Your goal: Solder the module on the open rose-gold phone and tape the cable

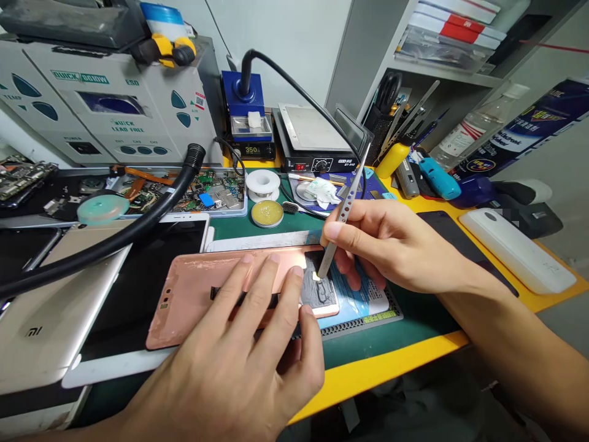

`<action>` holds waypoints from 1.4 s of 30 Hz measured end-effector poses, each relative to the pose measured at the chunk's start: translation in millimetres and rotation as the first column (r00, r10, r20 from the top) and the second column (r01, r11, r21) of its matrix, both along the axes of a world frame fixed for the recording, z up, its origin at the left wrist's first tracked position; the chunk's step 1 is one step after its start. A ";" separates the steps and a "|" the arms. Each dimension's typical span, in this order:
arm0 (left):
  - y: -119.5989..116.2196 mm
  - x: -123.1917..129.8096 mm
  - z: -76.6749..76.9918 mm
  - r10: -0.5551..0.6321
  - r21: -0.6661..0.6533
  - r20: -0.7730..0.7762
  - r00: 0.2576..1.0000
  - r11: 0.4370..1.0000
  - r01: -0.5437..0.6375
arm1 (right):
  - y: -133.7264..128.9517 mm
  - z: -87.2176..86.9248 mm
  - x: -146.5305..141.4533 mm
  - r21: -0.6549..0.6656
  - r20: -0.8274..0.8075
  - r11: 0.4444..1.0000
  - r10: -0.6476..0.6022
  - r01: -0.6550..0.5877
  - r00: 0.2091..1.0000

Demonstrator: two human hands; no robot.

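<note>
A pink phone back cover (193, 288) lies inner side up on the green mat (414, 313). My left hand (239, 362) presses flat on it, fingers spread over its middle and right part. My right hand (391, 245) holds metal tweezers (343, 212), their tips touching a dark patch (319, 285) at the cover's right end. A blue-and-white sheet (363, 301) lies under that end of the cover.
A black hose (138, 224) crosses the left side over a white phone (138, 288) and a silver one (41, 319). Behind stand a hot-air station (105, 104), a soldering station (248, 123), a heating plate (313, 132), solder wire (262, 182) and a flux tin (267, 213). At right a white case (515, 248).
</note>
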State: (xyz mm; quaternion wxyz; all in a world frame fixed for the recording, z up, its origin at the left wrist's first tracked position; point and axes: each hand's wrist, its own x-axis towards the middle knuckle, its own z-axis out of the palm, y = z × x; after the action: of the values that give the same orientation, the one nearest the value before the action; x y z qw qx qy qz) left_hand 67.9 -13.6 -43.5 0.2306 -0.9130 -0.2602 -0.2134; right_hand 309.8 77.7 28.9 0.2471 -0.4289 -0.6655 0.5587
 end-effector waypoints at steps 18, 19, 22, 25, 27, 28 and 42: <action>0.5 -0.5 -4.3 0.035 -0.090 0.061 0.998 0.996 -0.030 | 0.8 7.9 4.3 -0.082 -0.095 0.989 -0.131 0.124 0.987; -0.5 -0.7 -3.0 0.047 -0.072 0.045 0.998 0.996 -0.044 | 1.9 7.7 4.9 -0.104 -0.133 0.985 -0.149 0.135 0.980; -2.7 0.3 1.8 0.085 -0.014 -0.005 0.996 0.996 -0.085 | 5.7 7.6 6.4 -0.155 -0.207 0.977 -0.174 0.144 0.963; -3.2 2.3 4.4 0.094 0.030 0.010 0.996 0.995 -0.094 | 7.6 7.4 5.5 -0.170 -0.194 0.968 -0.216 0.184 0.957; -3.7 3.3 4.2 0.092 0.024 0.021 0.996 0.995 -0.092 | 6.6 5.9 3.0 -0.193 -0.173 0.957 -0.251 0.217 0.952; -4.3 3.5 3.9 0.094 0.019 0.016 0.995 0.995 -0.095 | 5.3 4.7 1.5 -0.208 -0.162 0.951 -0.265 0.230 0.950; 8.2 -4.6 11.4 -0.008 -0.124 0.120 0.993 0.992 0.023 | -5.9 -5.1 -1.8 -0.272 -0.163 0.912 -0.359 0.308 0.919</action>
State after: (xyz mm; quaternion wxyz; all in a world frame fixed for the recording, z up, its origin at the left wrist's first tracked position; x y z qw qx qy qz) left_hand 63.3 -5.3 -32.0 0.1551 -0.9133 -0.2793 -0.2526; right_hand 308.0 71.8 23.8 0.3540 -0.5023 -0.4794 0.6265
